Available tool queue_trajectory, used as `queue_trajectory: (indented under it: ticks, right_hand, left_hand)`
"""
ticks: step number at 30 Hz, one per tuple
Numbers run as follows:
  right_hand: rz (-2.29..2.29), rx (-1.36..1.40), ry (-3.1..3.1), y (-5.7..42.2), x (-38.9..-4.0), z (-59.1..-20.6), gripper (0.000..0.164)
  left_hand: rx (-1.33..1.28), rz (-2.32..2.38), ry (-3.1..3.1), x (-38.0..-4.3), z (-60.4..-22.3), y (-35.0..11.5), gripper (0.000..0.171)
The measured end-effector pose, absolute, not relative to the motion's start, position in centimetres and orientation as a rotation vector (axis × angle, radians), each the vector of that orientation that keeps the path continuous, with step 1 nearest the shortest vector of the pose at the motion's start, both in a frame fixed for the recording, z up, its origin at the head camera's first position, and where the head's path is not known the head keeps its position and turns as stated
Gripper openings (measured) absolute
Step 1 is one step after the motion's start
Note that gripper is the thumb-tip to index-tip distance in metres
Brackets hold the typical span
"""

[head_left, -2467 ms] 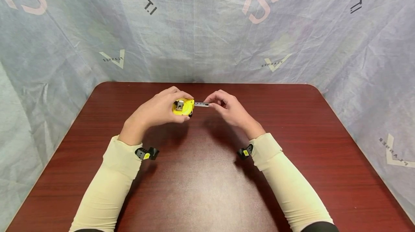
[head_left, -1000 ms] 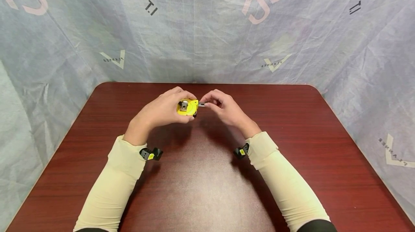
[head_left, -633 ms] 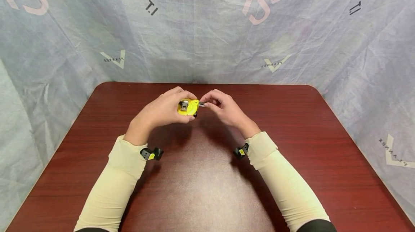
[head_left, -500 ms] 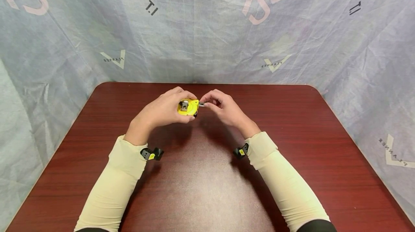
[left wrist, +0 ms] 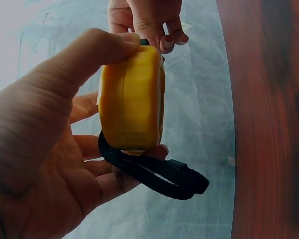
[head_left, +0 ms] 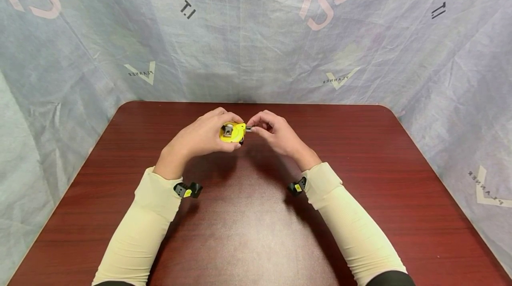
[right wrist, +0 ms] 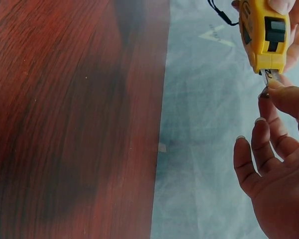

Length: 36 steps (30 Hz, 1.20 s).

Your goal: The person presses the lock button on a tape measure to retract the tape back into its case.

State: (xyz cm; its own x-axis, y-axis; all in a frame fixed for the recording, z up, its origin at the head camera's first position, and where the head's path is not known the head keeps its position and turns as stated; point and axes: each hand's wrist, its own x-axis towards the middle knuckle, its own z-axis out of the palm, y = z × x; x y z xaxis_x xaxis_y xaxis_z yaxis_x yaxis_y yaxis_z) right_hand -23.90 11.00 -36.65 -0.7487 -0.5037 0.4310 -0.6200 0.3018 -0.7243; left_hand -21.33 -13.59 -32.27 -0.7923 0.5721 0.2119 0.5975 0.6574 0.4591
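My left hand (head_left: 200,134) grips a yellow tape measure (head_left: 235,133) above the far half of the table, thumb on one edge and fingers round the other. A metal belt clip (head_left: 227,131) shows on its upper face. From its case a black wrist strap (left wrist: 154,174) hangs in the left wrist view. A short length of blade (right wrist: 270,75) sticks out of the mouth, near a black lock button (right wrist: 275,31). Thumb and forefinger of my right hand (head_left: 280,133) pinch the blade's end, close to the case. The other right fingers are loosely bent.
A reddish-brown wooden table (head_left: 256,215) lies under both arms. Grey printed cloth (head_left: 240,46) hangs behind its far edge and along both sides. Black camera mounts (head_left: 188,190) sit on both wrists.
Over the earlier frames the hands have drawn together, and the exposed blade has shortened as it slid into the case. In the last half second almost nothing has moved.
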Motion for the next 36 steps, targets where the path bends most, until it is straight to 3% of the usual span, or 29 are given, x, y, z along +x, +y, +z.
queue_trajectory:
  ticks: [36]
  right_hand:
    - [1.331, 0.981, -2.531, 13.4, -24.1, -36.7, 0.013]
  left_hand:
    - [-0.94, -0.778, -2.862, -21.2, -31.9, -14.4, 0.053]
